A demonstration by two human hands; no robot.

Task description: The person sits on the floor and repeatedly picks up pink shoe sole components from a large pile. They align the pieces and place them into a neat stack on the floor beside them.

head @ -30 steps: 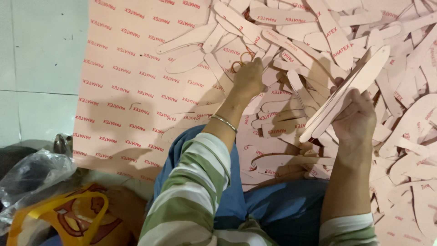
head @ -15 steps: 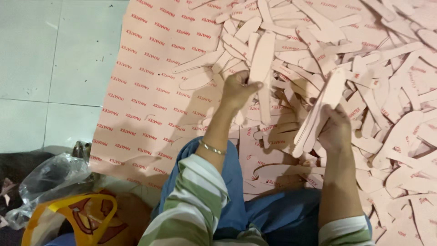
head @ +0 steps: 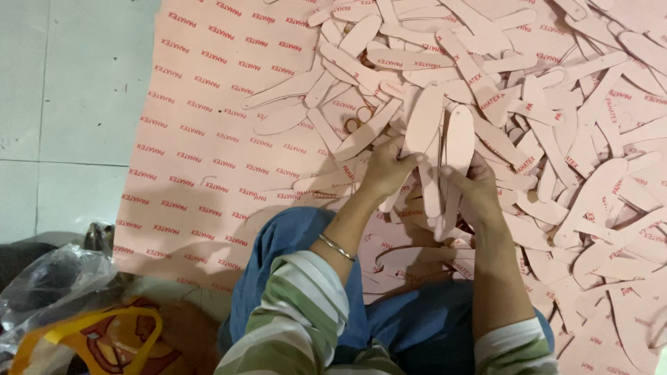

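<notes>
Left hand (head: 385, 170) closed on a pink insole cutout (head: 422, 128). Right hand (head: 479, 191) grips a stack of the same cutouts (head: 457, 149) upright, touching the left one. Loose pile of cutouts (head: 556, 125) at 2 o'clock, on pink printed sheet (head: 201, 139) on floor.

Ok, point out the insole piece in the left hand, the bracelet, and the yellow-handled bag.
Pink insole piece (head: 423, 121), head view, on its broad upper end above the left hand.
Bracelet (head: 336, 246), head view, on the metal band across the left wrist.
Yellow-handled bag (head: 142, 321), head view, on the handle's right curve.
</notes>
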